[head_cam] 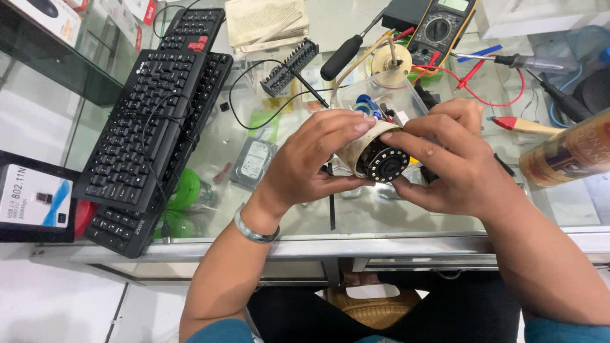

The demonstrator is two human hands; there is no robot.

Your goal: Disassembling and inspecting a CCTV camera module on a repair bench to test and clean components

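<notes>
Both hands hold a small cream-coloured cylindrical camera body above a glass counter. Its black round front, ringed with tiny lights, faces me. My left hand wraps the housing from the left, its fingers lying over the top. My right hand grips the black front from the right, thumb and forefinger pinching its rim. Coloured wires stick out behind the housing. A grey bangle sits on my left wrist.
Two black keyboards lie stacked at left. A multimeter with red leads, screwdrivers, a black bit holder, a clear plastic tub and a spray can crowd the back and right. The glass counter edge runs near my lap.
</notes>
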